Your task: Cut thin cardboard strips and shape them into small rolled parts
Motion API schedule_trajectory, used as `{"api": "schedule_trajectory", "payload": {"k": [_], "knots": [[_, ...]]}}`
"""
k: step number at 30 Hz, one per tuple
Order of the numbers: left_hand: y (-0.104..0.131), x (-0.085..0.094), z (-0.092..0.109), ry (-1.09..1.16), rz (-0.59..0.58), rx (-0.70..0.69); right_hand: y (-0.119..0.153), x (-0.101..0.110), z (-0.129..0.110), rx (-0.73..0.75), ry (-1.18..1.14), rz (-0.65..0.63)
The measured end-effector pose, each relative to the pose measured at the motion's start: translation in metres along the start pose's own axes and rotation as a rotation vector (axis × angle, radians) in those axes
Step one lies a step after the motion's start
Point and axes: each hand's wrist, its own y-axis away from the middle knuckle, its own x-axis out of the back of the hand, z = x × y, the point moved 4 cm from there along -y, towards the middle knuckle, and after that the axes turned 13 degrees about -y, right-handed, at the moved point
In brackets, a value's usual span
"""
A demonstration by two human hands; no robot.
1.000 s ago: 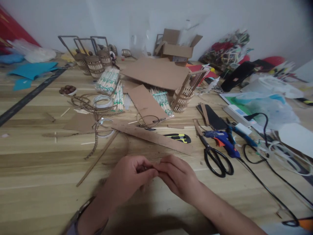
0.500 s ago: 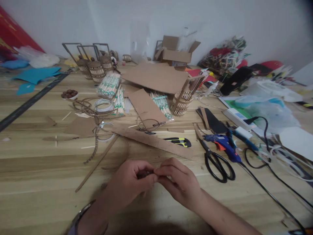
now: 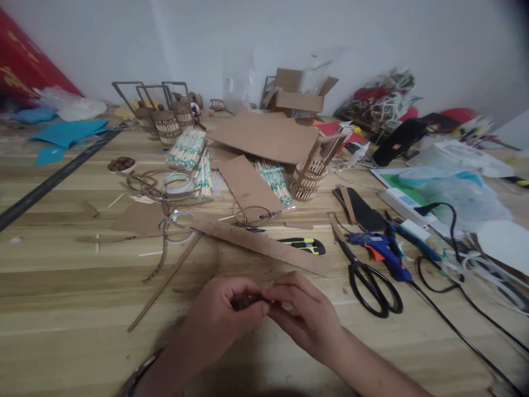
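My left hand [image 3: 225,314] is curled closed around a small dark brown piece [image 3: 247,302], mostly hidden by the fingers. Its thumb and forefinger meet the fingertips of my right hand [image 3: 303,317], which pinch at the same spot. Whether a separate bit is between the right fingertips cannot be made out. Just beyond the hands lies a long cardboard strip [image 3: 256,244], partly over a yellow-and-black utility knife [image 3: 306,245]. To the right rest black-handled scissors [image 3: 374,286] and a blue hot glue gun [image 3: 382,253].
Flat cardboard [image 3: 264,135], bundled wooden sticks [image 3: 187,149], a braided cord [image 3: 159,259] and tape rolls [image 3: 177,182] lie farther back. Small slatted buckets [image 3: 166,128] stand at the back left; another slatted bucket [image 3: 308,179] is nearer. The glue gun's black cord [image 3: 458,342] crosses the right side.
The view has tilted slightly, so the table's things appear a little lower. Both hands keep their joined pose, with only small finger shifts.
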Motion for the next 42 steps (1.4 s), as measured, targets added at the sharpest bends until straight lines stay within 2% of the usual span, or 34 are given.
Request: {"api": "schedule_trajectory", "payload": {"k": [3, 6, 11, 16, 20, 22, 24, 29, 33, 37, 42], "knots": [[-0.001, -0.001, -0.002, 0.108, -0.097, 0.015, -0.002, 0.002, 0.000, -0.021, -0.069, 0.002], [-0.001, 0.001, 0.000, 0.067, -0.104, 0.012, -0.003, 0.003, 0.000, -0.020, -0.051, 0.001], [0.000, 0.006, 0.005, -0.157, 0.051, 0.049, -0.001, 0.000, 0.000, 0.046, 0.146, -0.053], [0.003, 0.003, 0.007, -0.320, 0.185, 0.012, 0.003, -0.005, 0.001, 0.097, 0.300, -0.118], [0.005, -0.001, 0.010, -0.412, 0.242, -0.016, 0.005, -0.006, 0.000, 0.127, 0.334, -0.141], [0.006, -0.002, 0.011, -0.427, 0.253, -0.019, 0.003, -0.005, -0.002, 0.123, 0.326, -0.112], [0.006, -0.002, 0.011, -0.384, 0.225, -0.027, 0.001, -0.003, -0.005, 0.114, 0.294, -0.061], [0.005, -0.001, 0.007, -0.123, 0.015, -0.046, -0.002, 0.002, -0.007, 0.065, 0.100, 0.004], [0.004, 0.000, 0.003, 0.008, -0.116, -0.057, -0.003, 0.008, 0.000, -0.074, -0.128, 0.042], [0.003, 0.001, -0.001, 0.013, -0.097, -0.055, -0.005, 0.009, 0.005, -0.159, -0.237, 0.063], [0.004, 0.003, 0.001, -0.075, -0.047, -0.014, -0.006, 0.006, 0.004, -0.134, -0.125, -0.002]]}}
